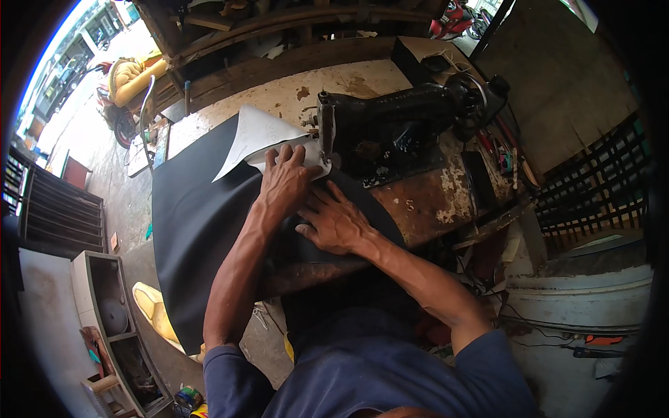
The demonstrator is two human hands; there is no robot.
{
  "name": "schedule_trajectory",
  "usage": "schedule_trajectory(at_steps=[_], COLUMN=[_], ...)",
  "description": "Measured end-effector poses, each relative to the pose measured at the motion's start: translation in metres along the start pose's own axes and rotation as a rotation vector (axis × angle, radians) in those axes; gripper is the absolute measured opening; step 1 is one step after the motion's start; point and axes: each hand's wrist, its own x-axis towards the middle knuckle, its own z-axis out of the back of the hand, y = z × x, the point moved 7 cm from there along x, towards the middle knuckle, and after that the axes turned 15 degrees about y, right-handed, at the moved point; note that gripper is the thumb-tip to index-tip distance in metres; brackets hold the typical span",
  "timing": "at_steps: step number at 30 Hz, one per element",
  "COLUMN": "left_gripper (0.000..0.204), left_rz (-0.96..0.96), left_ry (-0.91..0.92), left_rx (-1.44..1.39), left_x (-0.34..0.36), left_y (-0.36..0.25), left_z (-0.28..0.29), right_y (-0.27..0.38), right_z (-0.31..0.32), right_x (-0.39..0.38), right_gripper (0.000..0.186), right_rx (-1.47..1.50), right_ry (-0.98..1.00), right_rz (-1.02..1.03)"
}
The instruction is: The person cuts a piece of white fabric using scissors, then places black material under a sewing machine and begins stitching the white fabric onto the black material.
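Note:
A large black sheet with a white underside (191, 202) lies over the table's left part and hangs off its front edge. Its far corner is turned back, showing the white face (261, 136). My left hand (286, 174) grips the folded part with bent fingers, close to the needle end of a black sewing machine (390, 122). Just right of it, my right hand (334, 223) lies flat on the black side, fingers spread. The needle and presser foot are too dark to make out, and my left hand hides some of the fold.
The worn wooden table (425, 212) carries a dark open box (418, 59) at the back and several tools (505, 150) at the right. A yellow piece (155, 310) lies under the hanging sheet. A cabinet (115, 317) stands at lower left, a woven panel (592, 188) at right.

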Motion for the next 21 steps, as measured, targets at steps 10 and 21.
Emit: schedule_trajectory(at_steps=[10, 21], left_gripper=[0.031, 0.040], left_rz=[-0.021, -0.047], left_ry=[-0.035, -0.055], left_rx=[0.050, 0.028], left_x=[0.004, 0.008], left_y=[-0.008, -0.011], left_z=[-0.003, -0.006], right_y=[0.000, -0.001], right_z=[-0.005, -0.010], right_x=[0.010, 0.023], right_gripper=[0.052, 0.056], right_rx=[-0.015, 0.065], right_ry=[-0.032, -0.095], right_rz=[-0.051, -0.066])
